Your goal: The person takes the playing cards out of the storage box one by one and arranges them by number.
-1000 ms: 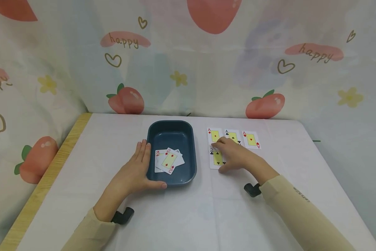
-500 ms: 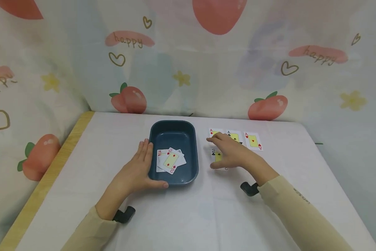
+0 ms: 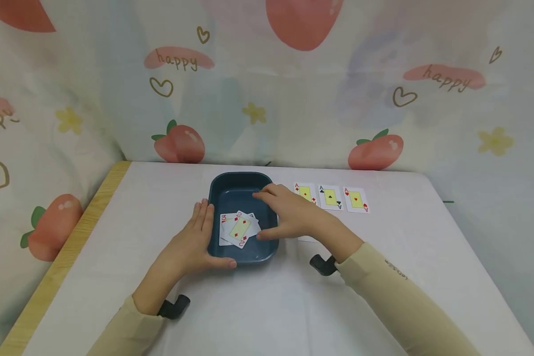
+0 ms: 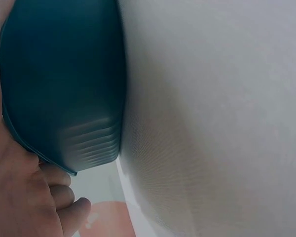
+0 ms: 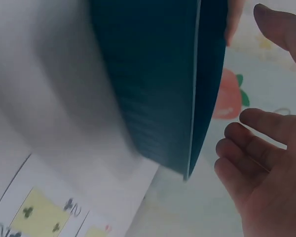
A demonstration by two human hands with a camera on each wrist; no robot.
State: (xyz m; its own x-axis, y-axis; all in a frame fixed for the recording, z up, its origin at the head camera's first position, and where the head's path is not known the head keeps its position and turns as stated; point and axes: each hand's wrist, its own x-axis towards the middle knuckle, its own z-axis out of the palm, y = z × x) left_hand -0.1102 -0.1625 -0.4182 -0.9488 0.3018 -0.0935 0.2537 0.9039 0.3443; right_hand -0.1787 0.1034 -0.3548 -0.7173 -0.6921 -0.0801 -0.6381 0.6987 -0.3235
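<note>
A dark blue plastic tub [image 3: 232,197] stands on the white-covered table. Inside it lie several overlapping playing cards, with the two of diamonds [image 3: 241,229] on top. My left hand [image 3: 187,243] rests along the tub's left side, fingers straight and thumb at the near rim. Over the right rim reaches my right hand [image 3: 289,211], thumb and fingers spread apart and holding nothing. Behind that arm, the two of clubs [image 5: 37,215] lies face up, mostly hidden in the head view.
An ace of diamonds [image 3: 304,192], an ace of clubs [image 3: 330,198] and an ace of hearts [image 3: 357,200] form a row right of the tub. A printed cloth [image 3: 302,109] hangs behind the table. Bare wood [image 3: 66,267] shows along the left edge.
My right hand has lifted off the two of clubs and moved left to the tub's right rim. The left hand and the cards have stayed in place.
</note>
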